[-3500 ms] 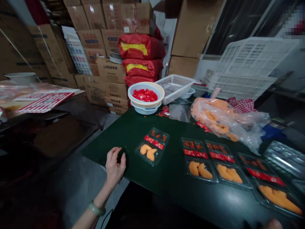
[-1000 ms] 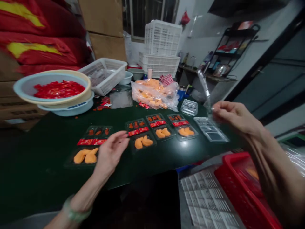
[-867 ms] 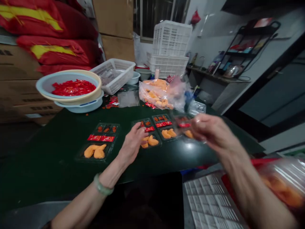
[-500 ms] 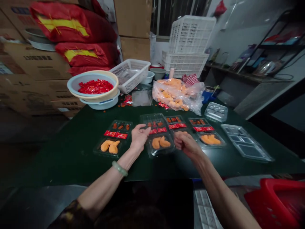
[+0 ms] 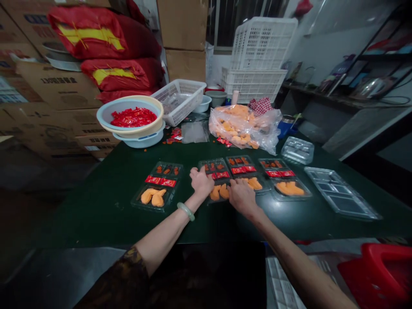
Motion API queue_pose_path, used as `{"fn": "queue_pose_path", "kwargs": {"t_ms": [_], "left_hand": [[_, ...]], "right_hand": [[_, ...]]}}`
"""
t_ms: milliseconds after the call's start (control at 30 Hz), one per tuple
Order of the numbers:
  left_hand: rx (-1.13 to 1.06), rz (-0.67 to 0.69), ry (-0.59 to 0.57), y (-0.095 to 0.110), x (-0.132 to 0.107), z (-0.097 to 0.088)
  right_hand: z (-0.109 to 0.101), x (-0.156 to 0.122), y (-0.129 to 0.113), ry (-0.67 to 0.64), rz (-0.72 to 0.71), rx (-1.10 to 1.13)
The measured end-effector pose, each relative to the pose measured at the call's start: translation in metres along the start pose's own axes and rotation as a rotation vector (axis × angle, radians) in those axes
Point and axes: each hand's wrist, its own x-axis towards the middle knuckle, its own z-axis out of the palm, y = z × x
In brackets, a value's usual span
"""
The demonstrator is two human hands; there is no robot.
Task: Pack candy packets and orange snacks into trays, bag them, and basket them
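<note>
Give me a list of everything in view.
table: one, dark green, centre
filled clear trays: four, orange and red contents, on the table
empty clear trays: two, colourless, table's right end
nested bowls: two, cream and pale blue, back of table
plastic bag: one, clear, orange pieces inside, behind the trays
stacked crates: two, white, back
sacks: three, red and yellow, back left
crate: one, red, lower right
left hand: one, on a filled tray
right hand: one, on the filled trays

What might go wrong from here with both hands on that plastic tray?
The left hand and right hand rest on a clear plastic tray, so pressing hard might crack it or squash the orange pieces. The next tray sits very close and could get knocked, shifting its red sachets.
</note>
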Motion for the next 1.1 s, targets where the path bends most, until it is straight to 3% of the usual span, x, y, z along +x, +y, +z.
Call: {"fn": "queue_pose_path", "kwargs": {"t_ms": [100, 233, 333, 400, 467, 500, 567, 633, 733, 800, 900, 1100], "left_hand": [[0.151, 0.227, 0.01, -0.001, -0.002, 0.004], [0.294, 0.634, -0.203, -0.012, 0.009, -0.005], [0.363, 0.713, -0.304, -0.023, 0.016, -0.015], [0.398, 0.746, -0.294, -0.029, 0.018, -0.017], [0.433, 0.757, -0.234, -0.034, 0.018, -0.015], [0.448, 0.765, -0.214, -0.036, 0.018, -0.013], [0.469, 0.786, -0.194, -0.037, 0.019, -0.008], [0.483, 0.805, -0.186, -0.038, 0.019, -0.006], [0.503, 0.806, -0.169, -0.036, 0.019, -0.006], [0.509, 0.804, -0.163, -0.034, 0.019, -0.007], [0.514, 0.803, -0.157, -0.033, 0.018, -0.009], [0.538, 0.826, -0.137, -0.035, 0.019, -0.009]], "right_hand": [[0.001, -0.003, -0.005, -0.027, -0.018, -0.11], [0.005, -0.003, -0.023, -0.038, -0.02, -0.071], [0.005, -0.006, -0.041, -0.041, -0.08, 0.007], [-0.001, -0.004, -0.033, -0.025, -0.152, 0.117], [-0.015, 0.002, 0.005, 0.069, -0.091, 0.237], [-0.024, 0.003, 0.035, 0.149, 0.024, 0.273], [-0.046, 0.002, 0.109, 0.258, 0.442, 0.236], [-0.062, -0.006, 0.185, 0.188, 0.761, 0.198], [-0.067, -0.019, 0.266, 0.01, 0.885, 0.268], [-0.059, -0.023, 0.293, -0.109, 0.89, 0.363], [-0.048, -0.024, 0.309, -0.208, 0.867, 0.518], [-0.05, -0.025, 0.322, -0.22, 0.846, 0.724]]}}
